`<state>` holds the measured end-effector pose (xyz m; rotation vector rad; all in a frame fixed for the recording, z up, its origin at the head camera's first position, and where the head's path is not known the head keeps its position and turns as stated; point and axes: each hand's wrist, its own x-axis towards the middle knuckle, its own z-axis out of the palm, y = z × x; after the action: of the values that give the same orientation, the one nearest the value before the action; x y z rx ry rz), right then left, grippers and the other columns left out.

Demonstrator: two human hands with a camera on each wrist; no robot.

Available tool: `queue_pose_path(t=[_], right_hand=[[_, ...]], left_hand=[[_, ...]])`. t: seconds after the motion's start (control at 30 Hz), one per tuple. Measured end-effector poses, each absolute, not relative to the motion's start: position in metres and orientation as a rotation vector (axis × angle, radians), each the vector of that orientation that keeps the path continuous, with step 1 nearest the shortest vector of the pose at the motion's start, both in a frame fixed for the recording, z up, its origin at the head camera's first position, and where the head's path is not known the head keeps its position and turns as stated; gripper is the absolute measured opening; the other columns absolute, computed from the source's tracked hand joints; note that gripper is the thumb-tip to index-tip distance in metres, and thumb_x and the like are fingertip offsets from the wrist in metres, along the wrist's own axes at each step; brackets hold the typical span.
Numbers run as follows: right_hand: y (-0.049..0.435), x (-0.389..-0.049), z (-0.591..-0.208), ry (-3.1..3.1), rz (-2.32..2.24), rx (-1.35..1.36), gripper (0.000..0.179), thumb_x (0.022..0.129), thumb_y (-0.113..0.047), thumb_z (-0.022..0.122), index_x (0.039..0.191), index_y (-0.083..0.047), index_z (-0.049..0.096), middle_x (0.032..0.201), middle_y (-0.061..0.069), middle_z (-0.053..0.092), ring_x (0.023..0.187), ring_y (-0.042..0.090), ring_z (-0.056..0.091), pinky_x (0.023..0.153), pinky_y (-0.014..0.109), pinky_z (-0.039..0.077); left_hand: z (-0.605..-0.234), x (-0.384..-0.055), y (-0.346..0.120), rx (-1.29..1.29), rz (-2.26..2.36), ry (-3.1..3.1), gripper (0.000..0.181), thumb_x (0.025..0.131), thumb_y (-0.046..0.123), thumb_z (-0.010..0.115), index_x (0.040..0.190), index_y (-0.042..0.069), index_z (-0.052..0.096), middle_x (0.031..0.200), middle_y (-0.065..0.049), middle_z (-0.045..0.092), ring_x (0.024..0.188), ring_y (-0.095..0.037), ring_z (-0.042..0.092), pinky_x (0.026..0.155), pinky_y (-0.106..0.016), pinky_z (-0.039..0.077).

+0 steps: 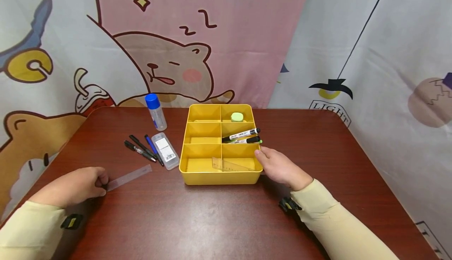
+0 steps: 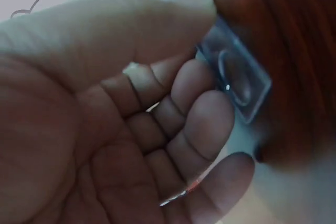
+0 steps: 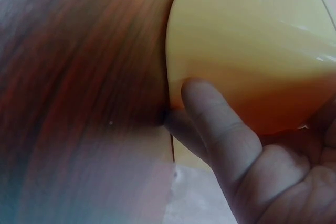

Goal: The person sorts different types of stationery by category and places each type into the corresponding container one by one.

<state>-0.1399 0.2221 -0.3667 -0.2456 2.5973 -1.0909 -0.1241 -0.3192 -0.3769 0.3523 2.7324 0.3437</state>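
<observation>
My left hand (image 1: 79,185) pinches the end of a clear plastic ruler (image 1: 130,177) at the left of the table. In the left wrist view the thumb and fingers meet on the ruler (image 2: 236,72), whose end with a hole sticks out. My right hand (image 1: 279,166) grips the right side of a yellow compartment box (image 1: 220,179), thumb at the rim. In the right wrist view its fingers lie against the box's outer wall (image 3: 247,35). Inside are two white-and-black markers (image 1: 243,133), a pale green round-cornered item (image 1: 237,117) and another clear ruler or set square (image 1: 231,166).
Left of the box lie a clear flat case (image 1: 165,151) with a white label, a blue pen (image 1: 154,150) and two black pens (image 1: 139,150). Behind them is a blue-capped glue stick (image 1: 156,113). A printed curtain (image 1: 247,36) borders the brown table (image 1: 219,220).
</observation>
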Motion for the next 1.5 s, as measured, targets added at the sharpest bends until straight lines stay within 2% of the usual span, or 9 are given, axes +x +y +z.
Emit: queue_pose_path(t=[0.43, 0.67, 0.8, 0.87, 0.97, 1.07, 1.2, 1.3, 1.5], right_hand=[[0.221, -0.141, -0.365, 2.614, -1.055, -0.241, 0.054, 0.115, -0.031, 0.036, 0.157, 0.002, 0.042, 0.149, 0.020, 0.059, 0.132, 0.032, 0.060, 0.116, 0.055, 0.045], [0.222, -0.140, -0.365, 2.620, -1.058, -0.247, 0.054, 0.115, -0.031, 0.036, 0.157, 0.002, 0.041, 0.149, 0.020, 0.059, 0.133, 0.031, 0.060, 0.116, 0.055, 0.044], [0.222, -0.140, -0.366, 2.608, -1.076, -0.246, 0.054, 0.115, -0.031, 0.035, 0.157, 0.001, 0.042, 0.147, 0.019, 0.060, 0.130, 0.030, 0.062, 0.114, 0.054, 0.047], [0.222, -0.140, -0.366, 2.599, -1.083, -0.246, 0.054, 0.115, -0.030, 0.035, 0.157, 0.002, 0.041, 0.147, 0.020, 0.060, 0.130, 0.030, 0.062, 0.113, 0.054, 0.048], [0.222, -0.140, -0.365, 2.595, -1.090, -0.244, 0.053, 0.115, -0.030, 0.036, 0.156, 0.002, 0.042, 0.146, 0.020, 0.061, 0.129, 0.030, 0.062, 0.112, 0.053, 0.048], [0.222, -0.140, -0.365, 2.596, -1.095, -0.235, 0.052, 0.115, -0.030, 0.037, 0.155, 0.002, 0.044, 0.144, 0.019, 0.062, 0.128, 0.030, 0.063, 0.112, 0.053, 0.049], [0.221, -0.140, -0.365, 2.597, -1.090, -0.237, 0.053, 0.115, -0.031, 0.036, 0.156, 0.003, 0.043, 0.145, 0.020, 0.061, 0.129, 0.030, 0.062, 0.112, 0.053, 0.049], [0.220, -0.140, -0.365, 2.587, -1.092, -0.247, 0.054, 0.115, -0.030, 0.037, 0.156, 0.004, 0.042, 0.147, 0.021, 0.060, 0.129, 0.030, 0.063, 0.111, 0.052, 0.050], [0.220, -0.140, -0.364, 2.590, -1.090, -0.241, 0.054, 0.115, -0.031, 0.037, 0.156, 0.004, 0.042, 0.145, 0.021, 0.061, 0.124, 0.030, 0.066, 0.107, 0.050, 0.053]], left_hand=[[-0.380, -0.129, -0.327, 0.404, 0.447, 2.736, 0.020, 0.088, 0.006, 0.078, 0.092, 0.008, 0.058, 0.079, 0.001, 0.055, 0.070, -0.012, 0.048, 0.063, -0.027, 0.039], [-0.383, -0.126, -0.327, 0.472, 0.247, 3.009, 0.016, 0.084, 0.001, 0.079, 0.094, 0.011, 0.070, 0.089, -0.005, 0.067, 0.088, -0.029, 0.065, 0.077, -0.050, 0.055], [-0.378, -0.124, -0.321, 0.379, 0.180, 3.033, 0.014, 0.090, 0.012, 0.078, 0.102, 0.007, 0.075, 0.094, -0.014, 0.073, 0.093, -0.039, 0.070, 0.082, -0.060, 0.055], [-0.376, -0.124, -0.314, 0.316, 0.150, 3.016, 0.026, 0.093, 0.025, 0.077, 0.105, 0.002, 0.075, 0.098, -0.021, 0.073, 0.094, -0.043, 0.071, 0.083, -0.063, 0.054], [-0.375, -0.122, -0.301, 0.233, 0.108, 2.992, 0.059, 0.095, 0.049, 0.073, 0.111, -0.007, 0.071, 0.103, -0.032, 0.070, 0.098, -0.051, 0.067, 0.085, -0.066, 0.053], [-0.374, -0.122, -0.288, 0.151, 0.151, 2.966, 0.088, 0.090, 0.069, 0.068, 0.116, -0.016, 0.063, 0.107, -0.040, 0.062, 0.099, -0.054, 0.063, 0.084, -0.067, 0.052], [-0.375, -0.124, -0.277, 0.006, 0.230, 2.908, 0.114, 0.081, 0.082, 0.068, 0.122, -0.022, 0.048, 0.111, -0.047, 0.045, 0.093, -0.055, 0.059, 0.081, -0.069, 0.053], [-0.376, -0.125, -0.272, -0.106, 0.239, 2.853, 0.125, 0.076, 0.087, 0.067, 0.125, -0.025, 0.039, 0.109, -0.050, 0.040, 0.089, -0.059, 0.058, 0.081, -0.071, 0.052], [-0.376, -0.128, -0.261, -0.169, 0.230, 2.808, 0.131, 0.074, 0.092, 0.063, 0.122, -0.026, 0.034, 0.105, -0.054, 0.045, 0.093, -0.064, 0.060, 0.083, -0.070, 0.052]])
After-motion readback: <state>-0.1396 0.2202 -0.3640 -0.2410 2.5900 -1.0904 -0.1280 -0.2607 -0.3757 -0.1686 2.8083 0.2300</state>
